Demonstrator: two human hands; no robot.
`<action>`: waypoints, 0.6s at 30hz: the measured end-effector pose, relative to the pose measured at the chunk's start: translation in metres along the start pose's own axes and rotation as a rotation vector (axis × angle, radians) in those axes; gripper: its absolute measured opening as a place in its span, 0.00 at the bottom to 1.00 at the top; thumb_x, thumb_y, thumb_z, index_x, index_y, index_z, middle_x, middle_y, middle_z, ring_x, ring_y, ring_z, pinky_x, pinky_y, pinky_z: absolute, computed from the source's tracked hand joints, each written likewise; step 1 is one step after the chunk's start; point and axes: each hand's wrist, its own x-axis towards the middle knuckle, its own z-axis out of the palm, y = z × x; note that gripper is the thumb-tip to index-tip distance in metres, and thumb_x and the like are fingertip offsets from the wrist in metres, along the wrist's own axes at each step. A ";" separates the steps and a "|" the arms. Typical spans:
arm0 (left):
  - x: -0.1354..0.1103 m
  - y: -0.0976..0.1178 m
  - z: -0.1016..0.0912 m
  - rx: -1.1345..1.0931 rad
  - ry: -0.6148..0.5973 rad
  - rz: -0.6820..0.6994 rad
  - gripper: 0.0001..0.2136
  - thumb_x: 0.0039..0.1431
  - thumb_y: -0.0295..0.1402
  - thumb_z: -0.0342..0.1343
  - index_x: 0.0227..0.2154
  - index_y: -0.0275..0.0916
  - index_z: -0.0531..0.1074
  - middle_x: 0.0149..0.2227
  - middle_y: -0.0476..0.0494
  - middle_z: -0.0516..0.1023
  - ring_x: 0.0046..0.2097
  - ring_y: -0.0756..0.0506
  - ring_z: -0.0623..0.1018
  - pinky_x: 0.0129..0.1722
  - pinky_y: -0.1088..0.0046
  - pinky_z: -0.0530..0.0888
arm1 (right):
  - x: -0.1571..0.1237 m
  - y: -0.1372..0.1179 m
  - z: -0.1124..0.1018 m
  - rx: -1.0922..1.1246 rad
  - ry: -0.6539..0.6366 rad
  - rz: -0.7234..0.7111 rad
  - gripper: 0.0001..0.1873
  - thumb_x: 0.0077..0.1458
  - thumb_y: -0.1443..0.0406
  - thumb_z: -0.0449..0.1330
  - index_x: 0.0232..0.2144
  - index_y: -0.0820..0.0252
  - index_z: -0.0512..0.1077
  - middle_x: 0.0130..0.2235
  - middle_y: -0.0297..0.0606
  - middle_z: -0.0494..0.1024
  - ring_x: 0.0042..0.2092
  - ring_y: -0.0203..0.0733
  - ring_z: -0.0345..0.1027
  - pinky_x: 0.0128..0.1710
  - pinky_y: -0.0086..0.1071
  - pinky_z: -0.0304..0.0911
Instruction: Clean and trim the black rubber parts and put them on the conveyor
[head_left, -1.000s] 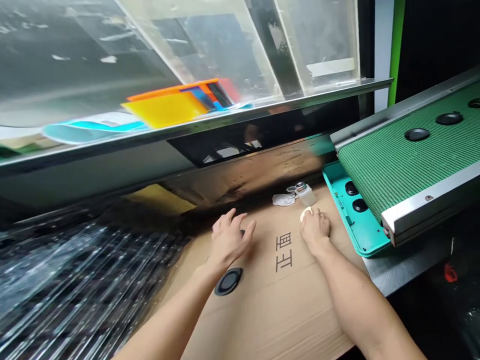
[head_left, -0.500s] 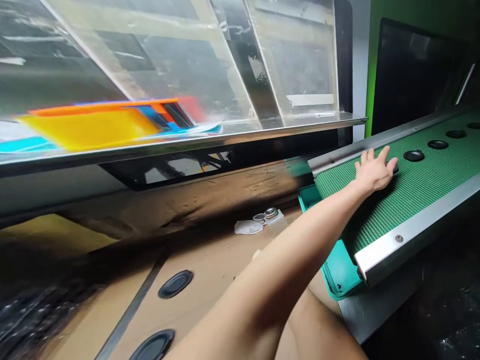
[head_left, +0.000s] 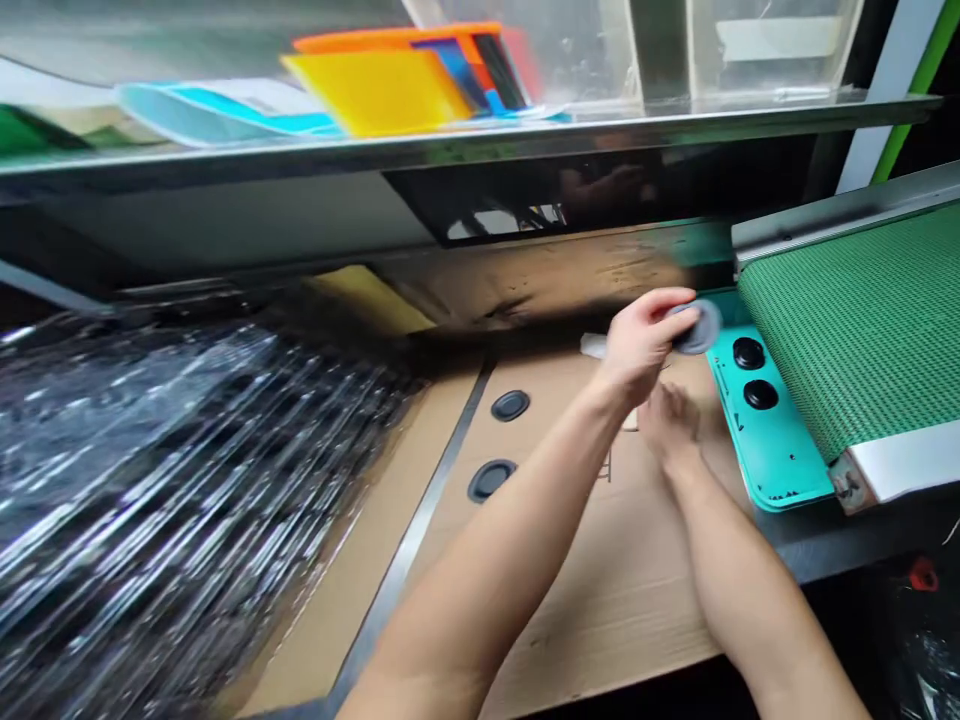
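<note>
My left hand (head_left: 641,340) is raised above the cardboard, its thumb and fingers pinching a round dark disc (head_left: 697,327) that looks grey and blurred. Just below it is my right hand (head_left: 670,420), low over the cardboard sheet (head_left: 600,580); its fingers are smeared and partly hidden, so its grip is unclear. A small pale piece (head_left: 631,420) shows beside the right hand. Two black dished discs, one farther (head_left: 511,405) and one nearer (head_left: 491,480), lie on the cardboard to the left. The nearer one is partly covered by my left forearm.
At right, a green conveyor belt (head_left: 870,320) with metal rails overhangs a turquoise tray (head_left: 787,475) holding two black round parts (head_left: 754,374). Shiny clear plastic (head_left: 187,480) covers the left side. A metal shelf edge (head_left: 525,140) with a yellow-orange box (head_left: 382,90) runs across the back.
My left hand has come back leftward from the belt and now holds a disc. My right hand has come into view. The camera view has swung left, showing more plastic and the tray.
</note>
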 end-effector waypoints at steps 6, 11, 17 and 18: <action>-0.088 -0.031 -0.173 -0.308 0.283 -0.337 0.18 0.48 0.26 0.67 0.44 0.40 0.75 0.27 0.52 0.75 0.26 0.53 0.72 0.28 0.77 0.72 | -0.016 -0.013 -0.017 -0.011 0.124 -0.111 0.21 0.67 0.54 0.52 0.53 0.58 0.73 0.55 0.50 0.73 0.56 0.56 0.59 0.54 0.47 0.55; -0.102 -0.042 -0.200 -0.453 0.315 -0.327 0.10 0.53 0.24 0.65 0.39 0.36 0.75 0.31 0.48 0.77 0.34 0.51 0.78 0.44 0.67 0.79 | -0.035 -0.038 -0.018 -0.135 -0.072 -0.357 0.19 0.65 0.53 0.55 0.53 0.51 0.73 0.55 0.47 0.71 0.54 0.55 0.60 0.53 0.45 0.55; -0.099 -0.047 -0.197 -0.569 0.270 -0.401 0.06 0.62 0.25 0.57 0.40 0.39 0.68 0.43 0.39 0.81 0.44 0.40 0.82 0.47 0.53 0.78 | -0.026 -0.039 -0.003 -0.106 -0.069 -0.222 0.18 0.63 0.62 0.54 0.53 0.53 0.74 0.49 0.45 0.75 0.51 0.50 0.65 0.53 0.39 0.58; -0.098 -0.049 -0.196 -0.570 0.279 -0.412 0.05 0.63 0.26 0.55 0.40 0.39 0.67 0.43 0.38 0.81 0.44 0.39 0.83 0.46 0.53 0.78 | -0.024 -0.038 -0.002 -0.077 -0.053 -0.212 0.18 0.62 0.62 0.55 0.53 0.54 0.74 0.49 0.45 0.76 0.51 0.50 0.66 0.54 0.39 0.58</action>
